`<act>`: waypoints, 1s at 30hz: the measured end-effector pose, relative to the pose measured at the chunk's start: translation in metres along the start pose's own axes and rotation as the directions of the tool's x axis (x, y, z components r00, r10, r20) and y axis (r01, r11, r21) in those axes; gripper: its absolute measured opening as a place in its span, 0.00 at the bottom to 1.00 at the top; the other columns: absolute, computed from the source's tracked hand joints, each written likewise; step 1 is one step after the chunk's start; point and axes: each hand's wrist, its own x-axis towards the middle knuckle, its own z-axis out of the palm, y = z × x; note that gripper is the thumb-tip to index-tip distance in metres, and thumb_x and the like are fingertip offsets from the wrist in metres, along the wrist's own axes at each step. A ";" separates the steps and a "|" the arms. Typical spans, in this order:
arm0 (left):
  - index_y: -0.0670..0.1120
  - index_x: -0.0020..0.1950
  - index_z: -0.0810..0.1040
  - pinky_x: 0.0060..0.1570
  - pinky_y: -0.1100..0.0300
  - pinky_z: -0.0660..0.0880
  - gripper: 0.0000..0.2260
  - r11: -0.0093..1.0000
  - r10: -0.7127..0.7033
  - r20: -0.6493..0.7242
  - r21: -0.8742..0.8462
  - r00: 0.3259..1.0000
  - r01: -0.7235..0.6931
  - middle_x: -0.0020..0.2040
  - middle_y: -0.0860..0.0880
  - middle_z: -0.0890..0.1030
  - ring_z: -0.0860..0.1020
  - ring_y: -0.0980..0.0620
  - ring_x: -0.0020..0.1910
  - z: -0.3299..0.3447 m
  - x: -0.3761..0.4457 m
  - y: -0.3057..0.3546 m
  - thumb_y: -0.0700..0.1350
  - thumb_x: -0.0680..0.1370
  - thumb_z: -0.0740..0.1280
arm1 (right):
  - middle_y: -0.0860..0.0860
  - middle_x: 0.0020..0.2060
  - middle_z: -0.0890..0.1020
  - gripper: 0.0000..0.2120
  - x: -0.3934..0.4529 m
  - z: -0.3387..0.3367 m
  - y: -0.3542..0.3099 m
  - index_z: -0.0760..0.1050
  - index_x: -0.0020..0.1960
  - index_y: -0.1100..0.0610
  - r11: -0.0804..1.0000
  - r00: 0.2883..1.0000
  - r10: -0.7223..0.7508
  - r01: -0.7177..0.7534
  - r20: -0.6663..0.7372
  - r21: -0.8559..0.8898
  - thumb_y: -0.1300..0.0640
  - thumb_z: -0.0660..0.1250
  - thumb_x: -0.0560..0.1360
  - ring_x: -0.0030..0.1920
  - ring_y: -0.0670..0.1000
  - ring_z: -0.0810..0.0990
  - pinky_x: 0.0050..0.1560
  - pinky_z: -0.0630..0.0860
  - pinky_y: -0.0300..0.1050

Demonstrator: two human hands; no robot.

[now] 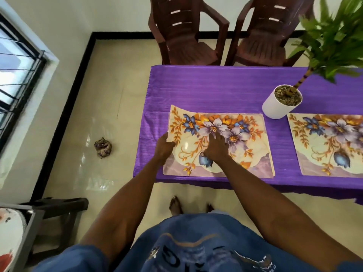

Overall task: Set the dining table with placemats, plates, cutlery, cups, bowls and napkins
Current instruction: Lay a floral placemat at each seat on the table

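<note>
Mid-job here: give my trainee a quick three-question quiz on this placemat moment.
1. True or false: the left hand grips the left edge of the near placemat.
2. What does the right hand do on it? A lifts it; B presses it flat; C folds it.
3. What stands between the two placemats, farther back?

Key: 1 true. 2 B. 3 the white plant pot; the second placemat lies to its right.

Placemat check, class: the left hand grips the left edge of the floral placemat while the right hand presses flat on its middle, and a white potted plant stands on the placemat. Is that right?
Not quite. In the head view the white potted plant stands on the purple tablecloth, beyond the floral placemat, not on it. The rest holds: the left hand grips the left edge and the right hand presses on the middle.
</note>
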 end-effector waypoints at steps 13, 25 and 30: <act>0.39 0.64 0.77 0.51 0.49 0.81 0.16 0.935 -0.170 0.053 -0.308 0.984 0.178 0.53 0.41 0.83 0.84 0.45 0.48 -0.027 0.006 0.000 0.34 0.75 0.71 | 0.60 0.71 0.68 0.29 -0.018 -0.035 0.103 0.64 0.73 0.61 0.918 0.910 0.270 -0.145 -0.314 0.369 0.52 0.69 0.76 0.70 0.62 0.67 0.69 0.66 0.57; 0.42 0.63 0.78 0.61 0.36 0.75 0.21 0.889 -0.206 0.102 -0.396 0.973 0.230 0.58 0.42 0.83 0.82 0.38 0.56 -0.055 -0.017 -0.028 0.40 0.71 0.76 | 0.59 0.67 0.75 0.23 -0.013 -0.047 0.147 0.69 0.70 0.63 0.657 0.910 0.404 -0.219 -0.091 0.722 0.55 0.66 0.78 0.66 0.60 0.74 0.61 0.72 0.49; 0.40 0.64 0.78 0.59 0.38 0.75 0.23 0.856 -0.216 -0.026 -0.485 0.976 0.177 0.60 0.40 0.82 0.80 0.38 0.59 -0.075 -0.025 -0.053 0.38 0.70 0.76 | 0.61 0.58 0.81 0.16 -0.020 -0.042 0.148 0.77 0.61 0.64 0.770 0.905 0.353 -0.136 -0.239 0.623 0.57 0.56 0.82 0.58 0.62 0.78 0.56 0.75 0.52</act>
